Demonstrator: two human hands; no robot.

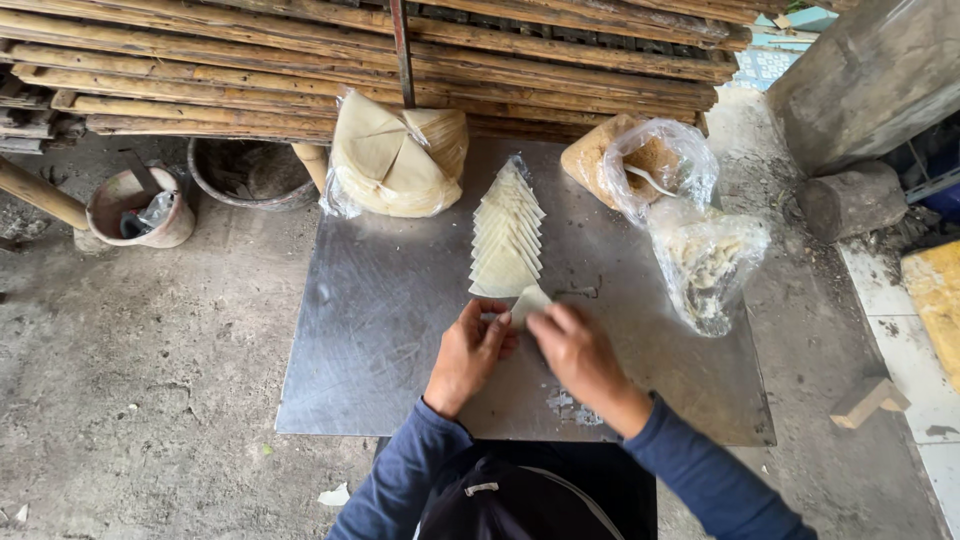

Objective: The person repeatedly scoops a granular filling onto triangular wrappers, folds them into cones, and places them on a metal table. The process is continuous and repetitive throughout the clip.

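My left hand (470, 352) and my right hand (575, 345) meet over the near middle of a metal table (380, 310). Together they pinch a small pale wrapper sheet (527, 303) that is partly folded between the fingers. Just beyond it lies an overlapping row of several triangular wrapper sheets (507, 240), running away from me. A plastic bag of round pale wrappers (395, 155) stands at the far edge. At the far right, an open bag of brownish filling (640, 160) holds a white spoon, and a clear bag of shredded pale filling (708, 262) lies beside it.
Stacked bamboo poles (400, 60) run across the back. A clay pot (140, 205) and a dark basin (250, 172) sit on the concrete floor at left. A stone (850, 200) and a wood block (868, 400) lie at right.
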